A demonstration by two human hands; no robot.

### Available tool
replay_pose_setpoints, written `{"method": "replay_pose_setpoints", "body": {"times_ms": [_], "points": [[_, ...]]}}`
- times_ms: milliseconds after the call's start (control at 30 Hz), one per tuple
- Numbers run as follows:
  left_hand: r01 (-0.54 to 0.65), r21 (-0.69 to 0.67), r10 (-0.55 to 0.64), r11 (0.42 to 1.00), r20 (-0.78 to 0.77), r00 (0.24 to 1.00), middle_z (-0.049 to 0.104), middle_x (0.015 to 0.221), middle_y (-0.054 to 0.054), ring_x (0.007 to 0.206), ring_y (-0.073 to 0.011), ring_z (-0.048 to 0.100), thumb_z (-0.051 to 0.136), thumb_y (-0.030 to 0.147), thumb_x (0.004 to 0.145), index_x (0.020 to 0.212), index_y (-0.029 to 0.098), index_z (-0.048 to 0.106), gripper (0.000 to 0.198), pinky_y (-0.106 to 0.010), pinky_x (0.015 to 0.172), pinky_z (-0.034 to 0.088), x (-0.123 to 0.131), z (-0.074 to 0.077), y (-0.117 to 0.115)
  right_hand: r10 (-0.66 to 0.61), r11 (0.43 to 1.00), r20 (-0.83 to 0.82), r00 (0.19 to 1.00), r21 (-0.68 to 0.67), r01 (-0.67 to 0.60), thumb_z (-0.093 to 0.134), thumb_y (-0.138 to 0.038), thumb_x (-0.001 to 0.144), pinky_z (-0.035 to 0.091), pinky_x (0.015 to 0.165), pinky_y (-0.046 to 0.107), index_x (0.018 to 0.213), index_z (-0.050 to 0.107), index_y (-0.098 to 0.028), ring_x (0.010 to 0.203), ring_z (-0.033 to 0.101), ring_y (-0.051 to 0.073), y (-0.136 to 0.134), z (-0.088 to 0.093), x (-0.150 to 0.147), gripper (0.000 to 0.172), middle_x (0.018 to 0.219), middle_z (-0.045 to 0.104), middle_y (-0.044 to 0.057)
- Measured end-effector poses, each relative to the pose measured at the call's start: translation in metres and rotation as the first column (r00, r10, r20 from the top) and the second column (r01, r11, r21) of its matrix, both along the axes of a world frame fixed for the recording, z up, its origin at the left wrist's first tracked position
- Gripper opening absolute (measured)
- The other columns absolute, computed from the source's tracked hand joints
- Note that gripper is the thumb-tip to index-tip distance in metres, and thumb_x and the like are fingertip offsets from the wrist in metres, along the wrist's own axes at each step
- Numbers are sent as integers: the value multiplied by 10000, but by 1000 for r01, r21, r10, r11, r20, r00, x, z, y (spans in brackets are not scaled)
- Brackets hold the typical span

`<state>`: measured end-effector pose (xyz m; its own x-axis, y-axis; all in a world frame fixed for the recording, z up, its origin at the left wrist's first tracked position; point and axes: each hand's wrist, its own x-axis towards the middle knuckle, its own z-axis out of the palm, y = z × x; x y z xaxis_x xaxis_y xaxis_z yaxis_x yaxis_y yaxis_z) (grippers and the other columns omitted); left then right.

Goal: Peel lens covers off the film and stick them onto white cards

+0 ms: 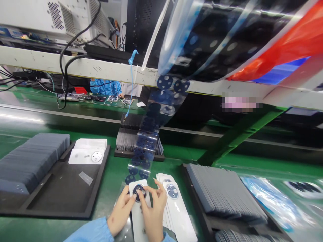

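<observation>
A white phone back cover [137,220] lies before me, with a dark round film sticker [135,189] over its camera area. My left hand [121,210] is closed on the cover's left edge, its thumb at the sticker's lower side. With thumb and index finger, my right hand [154,210] presses the sticker's right side, the other fingers raised; those fingers partly hide it. Just right of it, several more white back covers [178,213] lie overlapping, the top one with a dark camera patch. A clear strip of dark round stickers [143,154] hangs down behind the cover.
On the left, a black tray [68,195] holds grey sheets [32,161] and white covers [87,153]. Another grey stack [224,191] stands at right beside plastic film [275,201]. A shelf beam [111,69] crosses above, cables hanging. Behind it sits a person in blue sleeves [106,88].
</observation>
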<state>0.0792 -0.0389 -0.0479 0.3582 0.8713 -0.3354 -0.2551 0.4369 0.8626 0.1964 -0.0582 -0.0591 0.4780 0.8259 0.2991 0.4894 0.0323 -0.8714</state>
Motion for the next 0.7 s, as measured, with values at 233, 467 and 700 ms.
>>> {"method": "replay_pose_setpoints", "body": {"times_ms": [233, 467, 700], "points": [[63, 38, -64, 997, 27, 998, 663, 1048, -136, 900, -193, 662, 620, 484, 781, 1233, 151, 381, 610, -243, 741, 514, 0, 10, 1, 54, 994, -319, 946, -71, -81, 573, -543, 810, 475, 910, 292, 1374, 288, -229, 1039, 521, 164, -1, 1, -3, 705, 1421, 254, 116], [141, 49, -140, 989, -16, 990, 695, 902, -110, 696, -139, 657, 703, 489, 704, 1167, 134, 361, 676, -215, 654, 510, 1, 15, 6, 234, 924, -564, 792, -124, -362, 454, -608, 859, 488, 755, 184, 1017, 534, -168, 861, 586, 130, 3, 7, 0, 474, 958, 606, 31], [30, 140, 17, 990, -324, 946, 608, 1227, -97, 1072, -256, 614, 774, 602, 497, 1047, 172, 574, 727, -279, 902, 534, -7, -7, 18, 308, 932, -380, 872, -63, -357, 464, -519, 906, 520, 797, 253, 964, 621, -163, 861, 599, 112, 1, 45, 67, 393, 934, 631, 24]]}}
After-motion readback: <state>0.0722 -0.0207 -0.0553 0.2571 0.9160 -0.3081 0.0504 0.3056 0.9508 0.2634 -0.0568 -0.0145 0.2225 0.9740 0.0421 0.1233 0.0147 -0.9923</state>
